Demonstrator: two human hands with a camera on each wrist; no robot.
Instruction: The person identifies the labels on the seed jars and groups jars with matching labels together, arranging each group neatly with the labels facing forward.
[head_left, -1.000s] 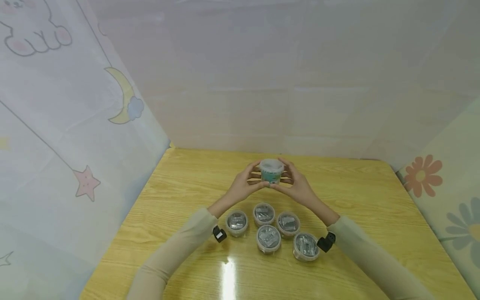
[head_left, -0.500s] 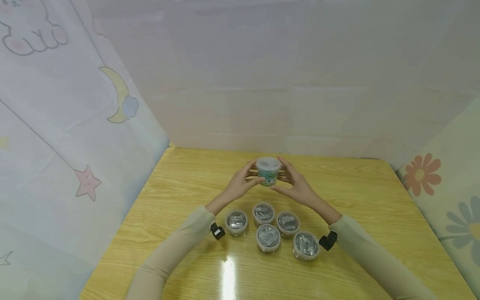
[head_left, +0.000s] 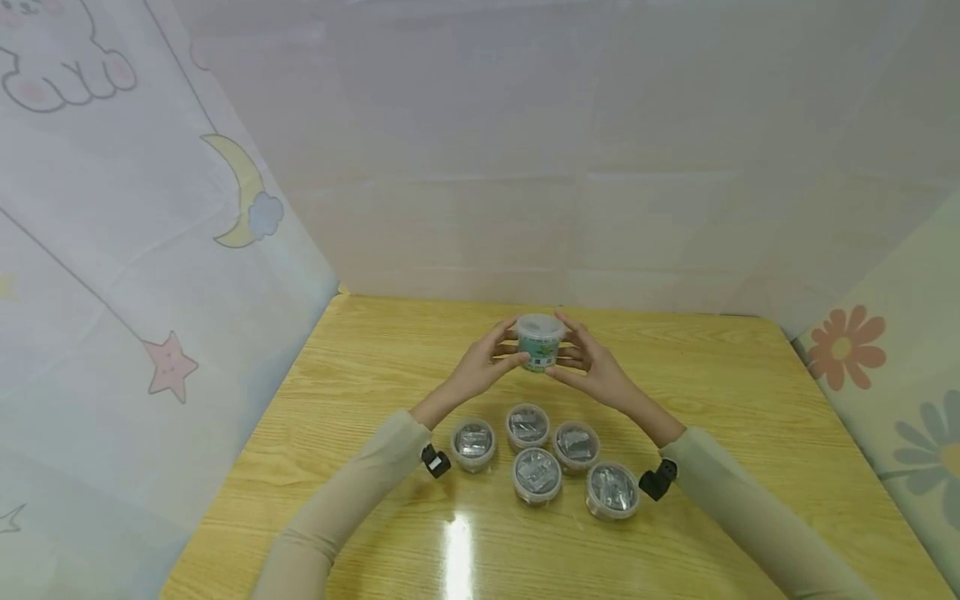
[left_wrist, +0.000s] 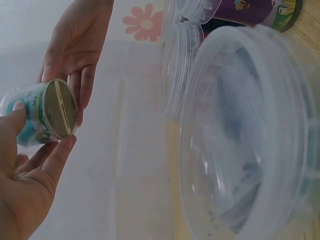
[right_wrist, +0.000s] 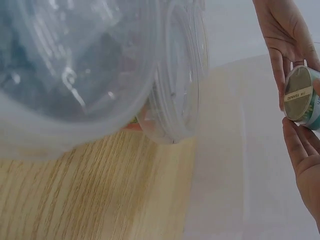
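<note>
A small round plastic tub with a clear lid and teal printed label is held up at the far part of the table, upright in the head view. My left hand grips its left side, thumb on the front and fingers behind. From the right, my right hand holds the tub, its thumb near the lower front edge and fingers along the side. A flat olive base with a pale printed strip shows in the left wrist view. The right wrist view also has this base, with fingertips from both hands around its rim.
Several similar lidded tubs stand grouped on the wooden table between the forearms, including a left one, a front one and a right one. Printed sheets rise behind and beside the table.
The tub has turned about its upright axis, so a white code patch on its label now faces me. It shifted slightly left and partly back; my right thumb moved off it, then back towards it.
</note>
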